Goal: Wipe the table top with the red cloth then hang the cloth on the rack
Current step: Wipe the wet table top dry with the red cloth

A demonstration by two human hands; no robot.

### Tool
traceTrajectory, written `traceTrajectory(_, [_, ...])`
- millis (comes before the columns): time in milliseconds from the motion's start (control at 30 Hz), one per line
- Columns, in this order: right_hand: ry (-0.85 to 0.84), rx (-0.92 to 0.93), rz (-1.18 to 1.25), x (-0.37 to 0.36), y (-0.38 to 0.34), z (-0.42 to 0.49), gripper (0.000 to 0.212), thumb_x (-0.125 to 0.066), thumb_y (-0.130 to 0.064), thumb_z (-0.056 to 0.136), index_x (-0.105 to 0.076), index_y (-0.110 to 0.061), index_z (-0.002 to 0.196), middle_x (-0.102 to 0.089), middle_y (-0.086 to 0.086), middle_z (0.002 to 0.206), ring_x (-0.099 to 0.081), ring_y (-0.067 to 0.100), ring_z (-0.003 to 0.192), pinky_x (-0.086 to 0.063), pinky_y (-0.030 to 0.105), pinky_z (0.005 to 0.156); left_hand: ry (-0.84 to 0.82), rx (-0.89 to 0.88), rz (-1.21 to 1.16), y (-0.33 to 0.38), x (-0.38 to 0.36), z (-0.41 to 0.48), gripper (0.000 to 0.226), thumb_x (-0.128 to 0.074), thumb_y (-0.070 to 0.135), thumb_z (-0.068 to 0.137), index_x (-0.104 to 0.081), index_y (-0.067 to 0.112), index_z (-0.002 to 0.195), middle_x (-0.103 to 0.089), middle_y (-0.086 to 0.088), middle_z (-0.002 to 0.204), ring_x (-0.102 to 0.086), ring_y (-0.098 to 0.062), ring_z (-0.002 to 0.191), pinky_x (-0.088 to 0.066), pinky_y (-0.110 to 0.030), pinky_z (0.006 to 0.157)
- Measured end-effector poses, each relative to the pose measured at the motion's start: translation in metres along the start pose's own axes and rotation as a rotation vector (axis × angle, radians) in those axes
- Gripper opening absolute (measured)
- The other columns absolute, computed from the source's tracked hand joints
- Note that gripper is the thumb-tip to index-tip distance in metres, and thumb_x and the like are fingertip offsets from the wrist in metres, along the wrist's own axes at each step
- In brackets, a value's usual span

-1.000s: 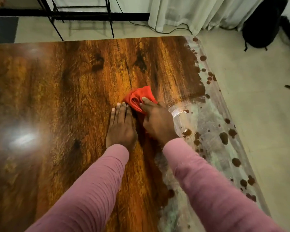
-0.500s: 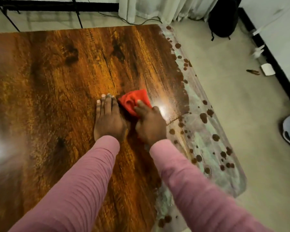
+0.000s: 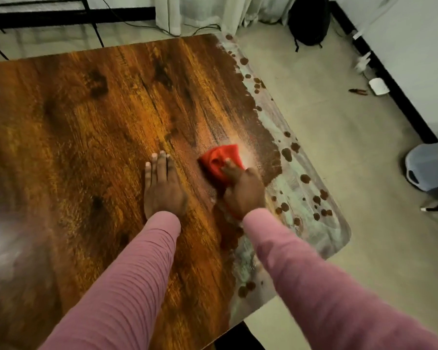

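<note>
Mid-wipe, by the look of it. Right hand (image 3: 243, 190) pressing the bunched red cloth (image 3: 219, 160) onto the wooden table top (image 3: 86, 122), near the worn, spotted right edge (image 3: 301, 198). Left hand (image 3: 162, 188) flat and empty, fingers together, just beside. Hanging on the rack (image 3: 61, 16) beyond the table's far edge not yet done: 1 of 2 steps under way.

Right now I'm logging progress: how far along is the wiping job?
Partway. The brown stretch of the table looks glossy, though whether that is from wiping is unclear. In hand: the right hand presses the cloth beside the pale, spotted strip, while the left hand lies flat. Left: that strip, then hanging the cloth on the rack.
</note>
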State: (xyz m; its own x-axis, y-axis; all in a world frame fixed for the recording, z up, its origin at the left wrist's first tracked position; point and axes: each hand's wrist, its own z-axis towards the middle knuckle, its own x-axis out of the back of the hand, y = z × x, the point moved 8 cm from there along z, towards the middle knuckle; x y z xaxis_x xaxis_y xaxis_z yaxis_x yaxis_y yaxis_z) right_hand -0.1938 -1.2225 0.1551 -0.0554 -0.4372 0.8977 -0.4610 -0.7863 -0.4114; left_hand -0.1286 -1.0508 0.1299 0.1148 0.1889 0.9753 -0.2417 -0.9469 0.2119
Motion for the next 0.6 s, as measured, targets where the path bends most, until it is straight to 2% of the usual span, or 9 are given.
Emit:
traceTrajectory(100, [-0.116, 0.394, -0.095, -0.020, -0.031, -0.071, 0.040, -0.059, -0.026, 0.081, -0.063, -0.030, 0.120, -0.059, -0.005, 0.131, -0.057, 0.030, 0.096, -0.052, 0.036, 0.073, -0.014, 0.012, -0.042, -0.001, 0.002, -0.017, 0.068, -0.036, 0.016, 0.084, -0.018, 0.001, 0.148, -0.014, -0.014, 0.157, -0.001, -0.027, 0.146, 0.008, -0.035, 0.118])
traceTrajectory(167, [-0.095, 0.430, -0.164, -0.004, -0.009, -0.075, 0.043, -0.058, -0.020, 0.081, -0.061, -0.030, 0.123, -0.056, -0.009, 0.134, -0.056, 0.032, 0.098, -0.051, 0.036, 0.068, -0.022, 0.016, -0.045, -0.004, 0.001, -0.037, 0.068, -0.032, 0.017, 0.082, -0.020, 0.001, 0.147, -0.017, -0.015, 0.157, -0.005, -0.028, 0.146, 0.006, -0.036, 0.118])
traceTrajectory(233, [0.019, 0.181, -0.193, 0.025, 0.039, -0.054, 0.049, -0.060, -0.020, 0.082, -0.054, -0.038, 0.128, -0.059, 0.003, 0.127, -0.057, 0.031, 0.092, -0.053, 0.038, 0.073, -0.028, -0.007, -0.061, -0.005, 0.000, -0.063, 0.067, -0.020, 0.020, 0.081, -0.023, 0.001, 0.146, -0.019, -0.015, 0.156, -0.007, -0.028, 0.145, 0.006, -0.035, 0.117])
traceTrajectory(300, [0.057, -0.136, -0.181, 0.052, 0.091, -0.031, 0.055, -0.058, -0.024, 0.083, -0.045, -0.043, 0.134, -0.055, 0.012, 0.118, -0.059, 0.033, 0.092, -0.049, 0.041, 0.086, -0.053, -0.038, -0.082, -0.002, -0.004, -0.091, 0.067, -0.014, 0.019, 0.082, -0.024, 0.001, 0.146, -0.020, -0.014, 0.156, -0.008, -0.028, 0.145, 0.008, -0.033, 0.116])
traceTrajectory(333, [0.057, -0.227, -0.161, 0.056, 0.104, -0.024, 0.056, -0.057, -0.025, 0.083, -0.044, -0.043, 0.135, -0.054, 0.015, 0.119, -0.059, 0.035, 0.096, -0.047, 0.041, 0.091, -0.071, -0.052, -0.073, -0.001, -0.007, -0.104, 0.066, -0.014, 0.018, 0.083, -0.023, 0.001, 0.146, -0.019, -0.014, 0.156, -0.007, -0.027, 0.146, 0.010, -0.033, 0.116])
traceTrajectory(400, [0.064, -0.273, -0.136, 0.051, 0.098, -0.027, 0.056, -0.057, -0.023, 0.082, -0.048, -0.039, 0.134, -0.051, 0.016, 0.128, -0.057, 0.037, 0.107, -0.044, 0.043, 0.097, -0.100, -0.055, -0.054, -0.001, -0.012, -0.121, 0.065, -0.014, 0.018, 0.085, -0.018, 0.003, 0.148, -0.015, -0.012, 0.158, -0.003, -0.025, 0.146, 0.017, -0.030, 0.113])
traceTrajectory(467, [0.105, -0.192, -0.098, 0.031, 0.068, -0.057, 0.056, -0.058, -0.012, 0.077, -0.055, -0.034, 0.128, -0.048, 0.012, 0.138, -0.052, 0.040, 0.116, -0.040, 0.047, 0.101, -0.118, -0.044, -0.036, -0.002, -0.016, -0.127, 0.065, -0.013, 0.019, 0.085, -0.014, 0.004, 0.149, -0.011, -0.011, 0.158, 0.000, -0.024, 0.146, 0.018, -0.031, 0.112])
traceTrajectory(533, [0.013, 0.023, -0.085, 0.000, 0.030, -0.104, 0.055, -0.061, -0.009, 0.072, -0.061, -0.030, 0.123, -0.049, 0.004, 0.140, -0.049, 0.040, 0.118, -0.041, 0.052, 0.101, -0.112, -0.060, -0.020, 0.000, -0.016, -0.125, 0.066, -0.013, 0.019, 0.085, -0.012, 0.003, 0.149, -0.010, -0.012, 0.158, 0.001, -0.025, 0.146, 0.014, -0.033, 0.114])
traceTrajectory(600, [-0.115, 0.259, -0.121, -0.021, 0.004, -0.148, 0.054, -0.063, -0.012, 0.070, -0.064, -0.028, 0.121, -0.054, -0.007, 0.137, -0.054, 0.037, 0.108, -0.052, 0.049, 0.082, -0.116, -0.081, -0.034, 0.003, -0.016, -0.125, 0.068, -0.013, 0.020, 0.083, -0.011, 0.002, 0.148, -0.009, -0.014, 0.158, 0.002, -0.026, 0.146, 0.012, -0.034, 0.115])
